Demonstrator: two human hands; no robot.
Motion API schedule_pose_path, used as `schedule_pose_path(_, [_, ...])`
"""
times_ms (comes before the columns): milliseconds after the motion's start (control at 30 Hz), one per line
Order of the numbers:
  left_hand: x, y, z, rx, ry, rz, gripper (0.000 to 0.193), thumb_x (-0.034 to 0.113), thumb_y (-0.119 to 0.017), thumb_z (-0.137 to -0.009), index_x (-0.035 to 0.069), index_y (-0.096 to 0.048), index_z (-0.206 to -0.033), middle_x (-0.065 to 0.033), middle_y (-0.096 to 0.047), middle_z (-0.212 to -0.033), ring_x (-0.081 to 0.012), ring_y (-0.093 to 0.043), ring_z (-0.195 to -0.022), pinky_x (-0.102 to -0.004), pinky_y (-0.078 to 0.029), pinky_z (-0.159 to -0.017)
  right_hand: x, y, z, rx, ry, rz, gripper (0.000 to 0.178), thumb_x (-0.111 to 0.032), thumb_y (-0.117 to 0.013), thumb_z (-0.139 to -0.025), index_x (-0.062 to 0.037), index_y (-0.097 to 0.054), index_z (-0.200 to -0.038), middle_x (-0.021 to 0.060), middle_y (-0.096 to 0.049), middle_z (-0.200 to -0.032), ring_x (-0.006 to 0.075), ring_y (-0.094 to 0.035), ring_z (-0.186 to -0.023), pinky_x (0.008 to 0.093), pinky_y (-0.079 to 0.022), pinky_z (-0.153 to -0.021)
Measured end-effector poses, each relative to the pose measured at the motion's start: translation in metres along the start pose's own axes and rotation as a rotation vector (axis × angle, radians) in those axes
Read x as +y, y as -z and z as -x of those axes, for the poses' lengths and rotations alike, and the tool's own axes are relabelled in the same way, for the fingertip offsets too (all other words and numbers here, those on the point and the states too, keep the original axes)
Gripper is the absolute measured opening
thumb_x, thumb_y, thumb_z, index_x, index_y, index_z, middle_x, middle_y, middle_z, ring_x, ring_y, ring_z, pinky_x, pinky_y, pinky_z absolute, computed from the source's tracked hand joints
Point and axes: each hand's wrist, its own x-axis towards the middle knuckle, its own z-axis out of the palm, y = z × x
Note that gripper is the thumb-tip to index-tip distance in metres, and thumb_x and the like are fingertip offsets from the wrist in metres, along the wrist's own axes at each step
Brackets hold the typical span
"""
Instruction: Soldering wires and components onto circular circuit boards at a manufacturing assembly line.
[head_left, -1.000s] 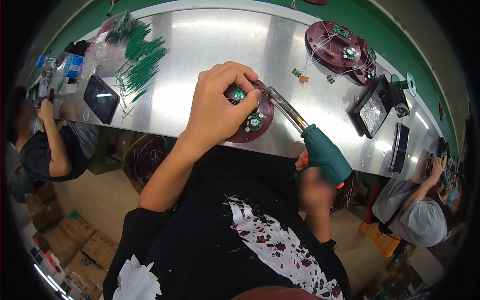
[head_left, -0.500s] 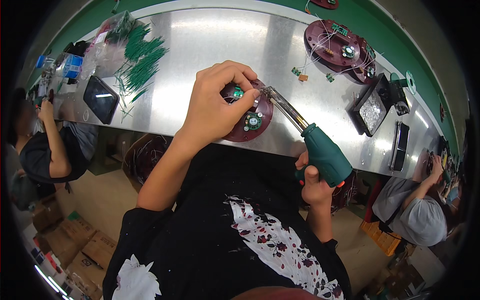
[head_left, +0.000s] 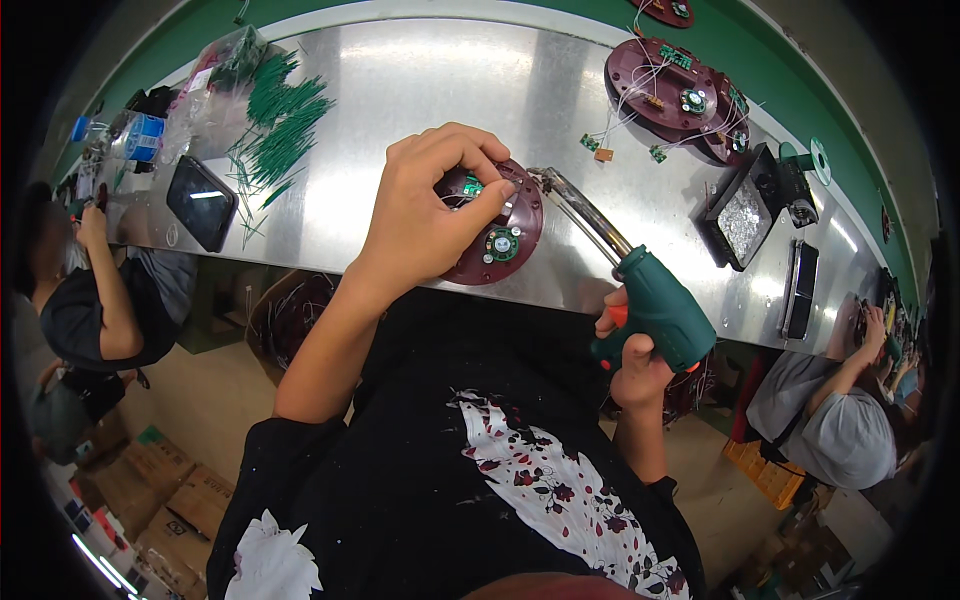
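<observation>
My left hand (head_left: 425,205) rests over a round maroon plastic housing (head_left: 530,225) at the near edge of the metal table. Its thumb and forefinger are closed in a pinch near the housing's right part; what lies between them is too small to make out. On the housing sit a small green circuit board (head_left: 470,187), partly hidden by the fingers, and a round speaker-like part (head_left: 502,244). My right hand (head_left: 640,372) grips a green soldering gun (head_left: 668,305) by its handle. The gun's metal tip points up and left, just right of the pinching fingers and by the housing's rim.
Stacked maroon housings (head_left: 650,90) with wired boards lie at the back right, near a black tray (head_left: 745,215) and a solder spool (head_left: 818,160). Left are cut green wires (head_left: 285,125), a phone (head_left: 200,202) and a bottle (head_left: 145,136). Other people sit at both sides.
The soldering gun's tip has drawn slightly away from the pinching fingers, up and to the right. Its body has shifted a little right, and its orange trigger now shows. My left hand has barely moved.
</observation>
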Motion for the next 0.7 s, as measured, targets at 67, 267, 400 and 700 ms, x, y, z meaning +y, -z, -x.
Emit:
schedule_pose_path(67, [0.002, 0.0, -0.001, -0.004, 0.012, 0.011, 0.01, 0.002, -0.076, -0.083, -0.001, -0.067, -0.084, -0.0112, -0.072, -0.106, -0.0188, -0.07, -0.095, -0.0293, -0.055, -0.086, -0.001, 0.0, 0.0, 0.004, 0.004, -0.001, 0.061, -0.051, -0.074, -0.095, 0.0038, -0.066, -0.121, 0.011, -0.067, -0.11, 0.0161, -0.067, -0.085, 0.0285, -0.055, -0.07])
schedule_pose_path(267, [0.005, 0.0, -0.002, -0.015, 0.043, 0.001, 0.011, 0.002, -0.076, -0.083, -0.002, -0.066, -0.084, -0.0117, -0.072, -0.107, -0.0186, -0.07, -0.095, -0.0294, -0.055, -0.087, -0.002, -0.003, 0.0, 0.016, 0.029, 0.004, 0.062, -0.052, -0.073, -0.095, 0.0037, -0.067, -0.12, 0.0114, -0.068, -0.112, 0.0157, -0.068, -0.085, 0.0283, -0.055, -0.07])
schedule_pose_path(400, [0.005, 0.001, -0.003, -0.026, 0.065, 0.019, 0.011, 0.002, -0.076, -0.083, -0.002, -0.065, -0.083, -0.0116, -0.072, -0.107, -0.0188, -0.07, -0.095, -0.0297, -0.055, -0.087, -0.003, -0.005, 0.0, 0.038, 0.025, 0.019, 0.066, -0.056, -0.072, -0.094, 0.0045, -0.067, -0.12, 0.0114, -0.068, -0.11, 0.0155, -0.067, -0.084, 0.0281, -0.055, -0.07])
schedule_pose_path(700, [0.012, 0.003, -0.008, -0.072, 0.042, -0.105, 0.012, 0.002, -0.075, -0.082, -0.002, -0.064, -0.083, -0.0118, -0.072, -0.108, -0.0198, -0.069, -0.094, -0.0307, -0.054, -0.087, -0.013, -0.001, -0.006, 0.094, 0.036, 0.094, 0.086, -0.07, -0.06, -0.095, 0.0091, -0.056, -0.128, 0.0147, -0.066, -0.101, 0.0158, -0.063, -0.072, 0.0315, -0.053, -0.066])
